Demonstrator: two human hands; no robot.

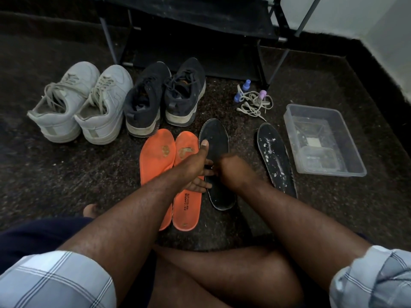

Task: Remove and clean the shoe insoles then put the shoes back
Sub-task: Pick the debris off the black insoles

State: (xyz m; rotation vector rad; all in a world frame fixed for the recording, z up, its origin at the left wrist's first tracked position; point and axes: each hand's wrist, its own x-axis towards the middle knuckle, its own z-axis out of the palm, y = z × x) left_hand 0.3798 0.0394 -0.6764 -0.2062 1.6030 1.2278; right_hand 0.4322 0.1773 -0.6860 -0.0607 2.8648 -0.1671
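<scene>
A black insole (216, 138) lies on the dark floor in front of me. My left hand (195, 168) reaches across two orange insoles (155, 156), its thumb stretched along the black insole's left edge and its fingers straight. My right hand (230, 170) sits curled on the middle of the same insole, knuckles up; its fingertips and anything in them are hidden. A second black insole (277, 158), speckled with white, lies to the right. A black pair of shoes (164, 96) and a white pair of shoes (82, 103) stand behind.
A clear plastic tub (322, 141) sits at the right. Loose white laces (253, 103) and small purple bottles (245, 85) lie behind the insoles. A black shoe rack (200, 30) stands at the back against the wall. My crossed legs fill the foreground.
</scene>
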